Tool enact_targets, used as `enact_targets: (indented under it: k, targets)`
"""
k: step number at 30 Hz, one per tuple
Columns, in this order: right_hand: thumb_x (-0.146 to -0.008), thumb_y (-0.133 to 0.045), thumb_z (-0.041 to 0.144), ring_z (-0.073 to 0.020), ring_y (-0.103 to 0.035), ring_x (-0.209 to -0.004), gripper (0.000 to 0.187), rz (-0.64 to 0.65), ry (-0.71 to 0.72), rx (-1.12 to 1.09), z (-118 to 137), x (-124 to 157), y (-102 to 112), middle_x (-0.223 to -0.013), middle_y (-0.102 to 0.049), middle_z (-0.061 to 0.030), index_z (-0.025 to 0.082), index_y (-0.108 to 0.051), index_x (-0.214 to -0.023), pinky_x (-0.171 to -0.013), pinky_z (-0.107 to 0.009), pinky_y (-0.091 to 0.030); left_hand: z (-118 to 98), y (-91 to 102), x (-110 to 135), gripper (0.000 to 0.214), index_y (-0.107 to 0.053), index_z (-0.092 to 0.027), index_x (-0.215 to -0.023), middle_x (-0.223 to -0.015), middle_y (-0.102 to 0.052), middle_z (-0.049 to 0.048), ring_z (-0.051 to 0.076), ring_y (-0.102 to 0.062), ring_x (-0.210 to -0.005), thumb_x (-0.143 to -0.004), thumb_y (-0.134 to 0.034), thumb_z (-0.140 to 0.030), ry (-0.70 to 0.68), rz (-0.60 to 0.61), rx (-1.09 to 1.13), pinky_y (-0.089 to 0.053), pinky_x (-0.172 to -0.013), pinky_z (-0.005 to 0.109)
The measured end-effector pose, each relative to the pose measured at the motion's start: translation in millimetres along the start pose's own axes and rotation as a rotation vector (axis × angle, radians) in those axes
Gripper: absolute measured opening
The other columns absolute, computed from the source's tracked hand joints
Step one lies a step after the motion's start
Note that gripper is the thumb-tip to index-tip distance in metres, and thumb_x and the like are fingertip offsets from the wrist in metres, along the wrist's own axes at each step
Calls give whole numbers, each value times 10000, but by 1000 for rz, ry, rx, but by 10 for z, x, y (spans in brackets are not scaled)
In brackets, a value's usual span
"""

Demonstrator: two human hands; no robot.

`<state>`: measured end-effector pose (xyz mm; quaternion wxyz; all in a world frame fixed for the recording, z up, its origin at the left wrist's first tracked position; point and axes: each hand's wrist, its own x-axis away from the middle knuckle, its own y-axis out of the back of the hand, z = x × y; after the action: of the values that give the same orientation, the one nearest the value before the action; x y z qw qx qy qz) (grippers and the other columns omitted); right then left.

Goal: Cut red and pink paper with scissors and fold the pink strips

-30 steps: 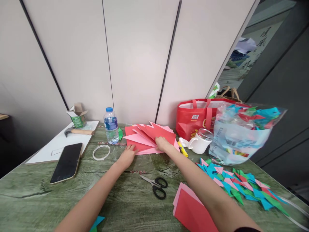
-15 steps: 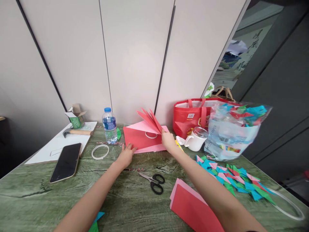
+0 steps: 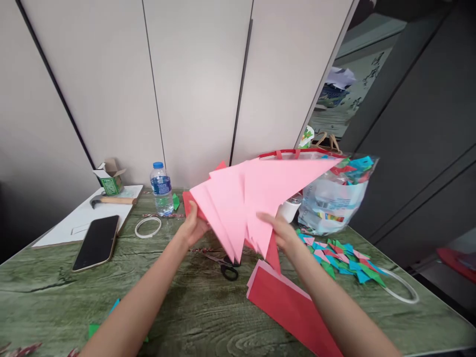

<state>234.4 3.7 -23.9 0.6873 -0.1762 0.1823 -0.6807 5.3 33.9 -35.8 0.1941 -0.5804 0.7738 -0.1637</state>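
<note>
Both my hands hold up a fanned stack of pink and red paper sheets (image 3: 245, 198) above the green table (image 3: 186, 307). My left hand (image 3: 194, 229) grips the stack's left edge, fingers closed on it. My right hand (image 3: 281, 233) pinches the sheets from the lower right. The raised sheets hide the red bag and most of the white mug behind them. Black scissors (image 3: 226, 270) lie on the table just below the stack, partly covered.
A second pile of red and pink paper (image 3: 286, 305) lies near my right forearm. Folded coloured triangles (image 3: 342, 258) and a plastic bag of them (image 3: 330, 198) are at right. A phone (image 3: 97, 242), tape ring (image 3: 148, 227), water bottle (image 3: 160, 187), hammer (image 3: 111, 200) and small box (image 3: 108, 179) are at left.
The paper stack, lying on the table a second ago, was lifted by both hands and now is held up, fanned, pink sides facing me. The view shifted slightly right.
</note>
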Motion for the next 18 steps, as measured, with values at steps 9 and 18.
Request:
enact_targets:
  k: [9,18]
  targets:
    - [-628,-718,153,-182,-673,-615,230,-78,-416,-332,-916,370,76,-707,-718,-42,129,-610,-829,-678,-321,-562,55,-51,350,408,-615,-145,-1017,-1063,-668,111,236,-633,-922,-649,-736,-274,41,-218,-11,-527,-778,326]
    - [-536,-755,87,-197,-677,-754,420,58,-51,-214,-407,375,-59,-883,-716,-47,143,-616,-929,-733,-326,-555,-208,-213,431,603,-455,-237,-1238,-1162,-598,80,190,-611,-933,-692,-682,-355,-224,-148,-129,-514,-768,309]
